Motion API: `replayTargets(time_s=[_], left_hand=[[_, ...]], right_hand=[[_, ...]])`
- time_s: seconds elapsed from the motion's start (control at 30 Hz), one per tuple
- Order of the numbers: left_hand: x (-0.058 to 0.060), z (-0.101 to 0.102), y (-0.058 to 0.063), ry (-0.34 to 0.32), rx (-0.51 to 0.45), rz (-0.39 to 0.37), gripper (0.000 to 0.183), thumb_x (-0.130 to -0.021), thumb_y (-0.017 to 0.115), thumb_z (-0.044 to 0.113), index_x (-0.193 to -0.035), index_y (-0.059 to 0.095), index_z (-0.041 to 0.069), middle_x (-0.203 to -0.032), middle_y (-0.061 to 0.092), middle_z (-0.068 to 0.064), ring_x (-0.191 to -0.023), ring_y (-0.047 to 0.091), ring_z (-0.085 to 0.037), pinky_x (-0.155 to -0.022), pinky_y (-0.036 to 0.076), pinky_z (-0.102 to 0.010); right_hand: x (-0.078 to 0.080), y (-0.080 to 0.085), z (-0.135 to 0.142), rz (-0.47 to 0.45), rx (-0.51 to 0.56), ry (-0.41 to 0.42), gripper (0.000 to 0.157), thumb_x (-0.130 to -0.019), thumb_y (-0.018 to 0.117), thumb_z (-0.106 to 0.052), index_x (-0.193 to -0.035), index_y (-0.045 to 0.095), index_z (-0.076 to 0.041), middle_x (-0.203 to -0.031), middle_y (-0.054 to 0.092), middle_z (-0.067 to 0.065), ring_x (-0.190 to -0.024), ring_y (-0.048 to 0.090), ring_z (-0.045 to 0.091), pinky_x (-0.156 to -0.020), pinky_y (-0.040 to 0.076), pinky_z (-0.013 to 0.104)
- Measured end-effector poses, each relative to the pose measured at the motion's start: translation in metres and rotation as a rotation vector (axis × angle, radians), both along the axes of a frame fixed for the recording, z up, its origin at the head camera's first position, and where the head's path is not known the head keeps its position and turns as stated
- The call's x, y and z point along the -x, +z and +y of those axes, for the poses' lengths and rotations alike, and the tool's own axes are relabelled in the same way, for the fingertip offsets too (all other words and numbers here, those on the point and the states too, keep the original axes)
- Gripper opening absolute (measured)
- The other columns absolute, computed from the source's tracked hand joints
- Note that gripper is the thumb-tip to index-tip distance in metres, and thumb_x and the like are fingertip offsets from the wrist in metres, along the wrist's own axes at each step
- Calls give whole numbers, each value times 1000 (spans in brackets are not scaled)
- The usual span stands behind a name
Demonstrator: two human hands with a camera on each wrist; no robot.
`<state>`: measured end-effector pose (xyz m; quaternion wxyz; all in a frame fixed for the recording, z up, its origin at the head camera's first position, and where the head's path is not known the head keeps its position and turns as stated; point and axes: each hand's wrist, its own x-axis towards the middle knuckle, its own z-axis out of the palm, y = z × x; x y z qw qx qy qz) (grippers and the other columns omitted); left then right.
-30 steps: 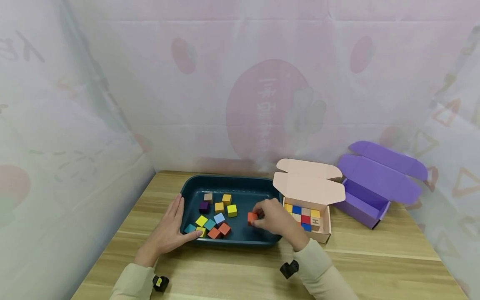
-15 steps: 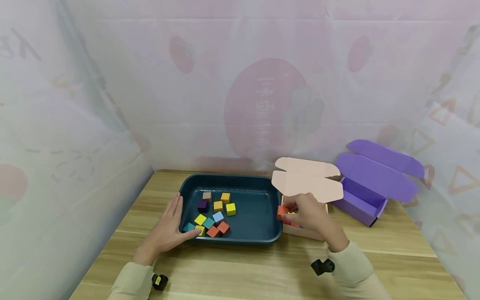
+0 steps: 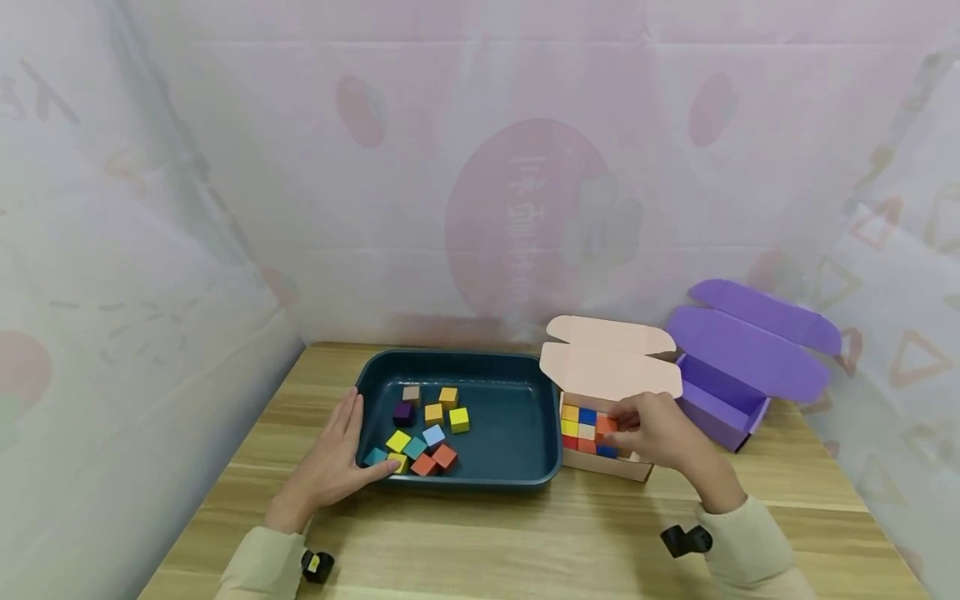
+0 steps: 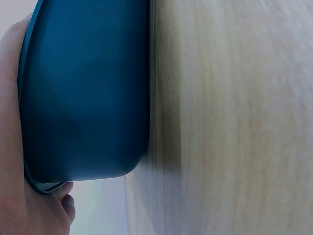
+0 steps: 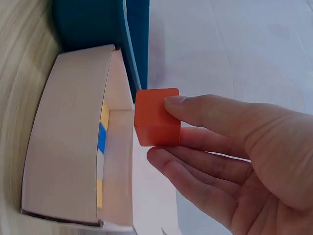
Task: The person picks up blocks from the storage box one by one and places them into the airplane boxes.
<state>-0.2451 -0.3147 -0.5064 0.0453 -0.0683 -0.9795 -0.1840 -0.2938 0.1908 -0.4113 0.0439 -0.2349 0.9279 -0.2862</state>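
Between thumb and fingers, my right hand (image 3: 651, 427) pinches an orange-red cube (image 5: 156, 115). It holds this block over the pale cardboard box (image 3: 609, 469), whose lid stands folded back. Inside that box lie several coloured cubes, among them a blue cube (image 3: 587, 416) and a yellow cube (image 3: 570, 428). The fingers and palm hide its right part in the head view. My left hand (image 3: 330, 462) rests along the left end of the dark teal tray (image 3: 510, 482), fingers straight and thumb over the front rim. Several loose cubes sit in the tray's left half, including a purple cube (image 3: 402, 413).
Behind and right of the pale box, a purple box (image 3: 720, 417) stands with its lid up. All of it is on a wooden table (image 3: 465, 542), with printed cloth (image 3: 525, 208) hanging at the back and sides.
My right hand has carried the orange-red cube rightward from the tray to above the pale box. The left hand keeps its place on the tray.
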Motion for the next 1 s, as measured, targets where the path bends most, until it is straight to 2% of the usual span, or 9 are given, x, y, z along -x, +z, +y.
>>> replayTargets(time_s=[0.27, 0.43, 0.57, 0.77, 1.0], left_hand=[[0, -1, -2, -5, -3, 1, 130, -84, 69, 77, -167, 12, -6, -178, 5, -24, -163, 12, -47, -127, 22, -71], [0, -2, -2, -4, -9, -5, 130, -84, 69, 76, -167, 12, -5, -178, 4, -23, -163, 11, -47, -127, 21, -71], [0, -1, -1, -5, -11, -6, 130, -84, 69, 76, -167, 12, -6, -178, 4, -24, -163, 11, -47, -127, 21, -71], [0, -1, 0, -4, -5, -4, 130, -84, 69, 77, -167, 12, -6, -178, 5, -24, -163, 12, -47, -127, 22, -71], [1, -2, -2, -2, 1, 2, 131, -84, 69, 78, -167, 11, -5, -177, 6, -25, -163, 12, -47, -127, 22, -70]], right_hand=[[1, -9, 21, -46, -24, -37, 26, -88, 86, -15, -108, 80, 0, -94, 79, 4, -83, 73, 13, -73, 64, 32], [1, -13, 28, -59, -44, -27, 10, -87, 86, -12, -93, 79, -7, -81, 75, -2, -72, 66, 10, -62, 57, 26], [3, -16, 29, -67, -61, -12, 10, -87, 86, -11, -84, 77, -12, -75, 72, -5, -68, 60, 10, -58, 51, 24], [6, -17, 25, -92, -78, -2, 13, -86, 86, -8, -80, 76, -11, -72, 67, -3, -64, 55, 11, -57, 48, 25], [12, -14, 16, -135, -153, -43, 12, -81, 88, -2, -80, 77, -8, -73, 69, -1, -66, 58, 14, -60, 53, 29]])
